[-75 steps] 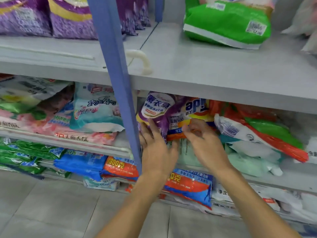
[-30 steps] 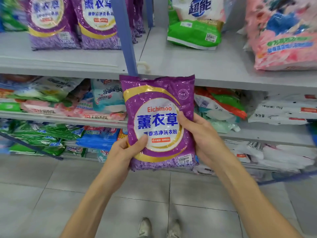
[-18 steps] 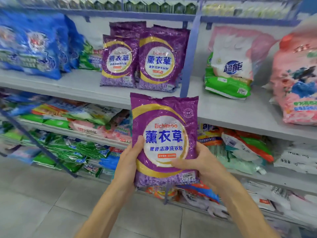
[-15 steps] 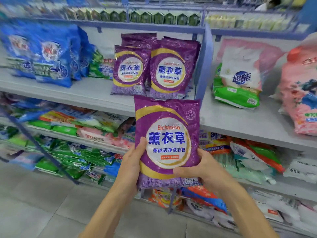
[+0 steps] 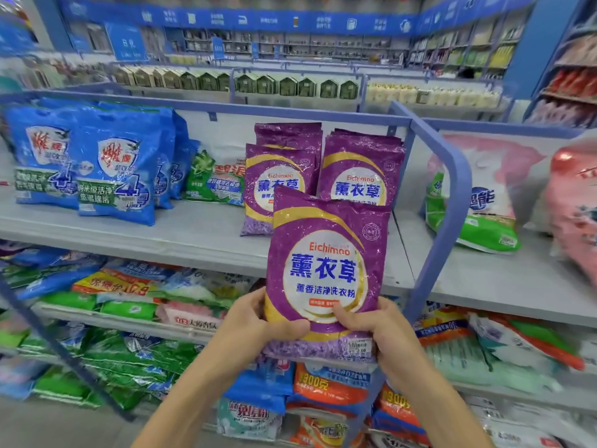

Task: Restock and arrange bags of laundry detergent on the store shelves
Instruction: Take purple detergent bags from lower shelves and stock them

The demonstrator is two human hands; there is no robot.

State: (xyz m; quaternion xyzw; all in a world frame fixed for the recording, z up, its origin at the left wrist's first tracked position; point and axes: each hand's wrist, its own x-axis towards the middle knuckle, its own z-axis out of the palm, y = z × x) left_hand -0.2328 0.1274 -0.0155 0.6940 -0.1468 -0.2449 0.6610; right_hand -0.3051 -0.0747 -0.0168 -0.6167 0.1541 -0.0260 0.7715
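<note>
A purple Eichimoo lavender detergent bag (image 5: 326, 273) is held upright in the air before the front edge of the upper shelf (image 5: 181, 234), with its label turned to the camera. Its lower left corner is grasped by the left grip (image 5: 255, 321), a bare hand with the thumb laid across the front. Its lower right corner is grasped likewise by the right grip (image 5: 384, 334). Behind it, matching purple bags (image 5: 361, 169) are stood upright in two rows beside a blue divider rail (image 5: 452, 195). Blue detergent bags (image 5: 116, 163) are stood toward the shelf's left end, and a green and white bag (image 5: 216, 179) is placed between them and the purple ones.
</note>
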